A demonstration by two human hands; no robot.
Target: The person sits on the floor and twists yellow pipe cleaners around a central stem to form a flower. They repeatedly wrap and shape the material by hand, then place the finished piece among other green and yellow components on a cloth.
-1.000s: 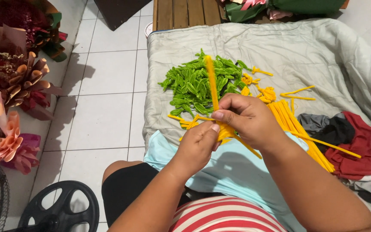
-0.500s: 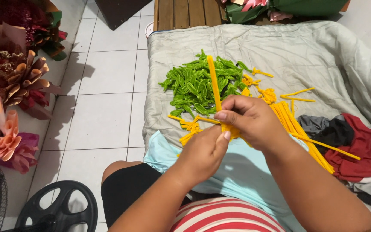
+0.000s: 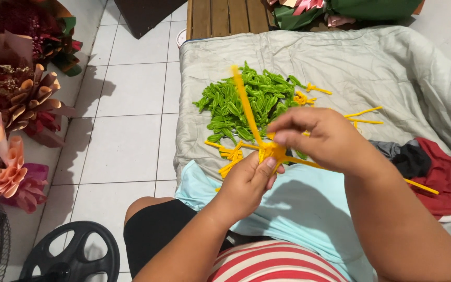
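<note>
1. Our left hand is closed, thumb and fingers pinching the folded knot of a fuzzy orange pipe-cleaner piece at its centre.
2. Our right hand is curled over the same knot from above, fingertips pressed together on it; exact contact is hidden behind the fingers.
3. The piece sits in the air between both hands, above the pale blue cloth on our lap. One long strand sticks up and away; another runs out to the right under the right wrist.
4. Behind it, on the grey quilted mat: a heap of green folded pipe-cleaner leaves, with loose orange bits just beside it.
5. Risk, our judgement: the grip is small and sits right at the fold. If either pinch slackens, the wire likely springs open and the shape is lost.
6. Risk: the free upright strand could snag in the green heap or poke the fingers as we twist.
7. Red and dark fabric lies at the right, apart from the work.
</note>
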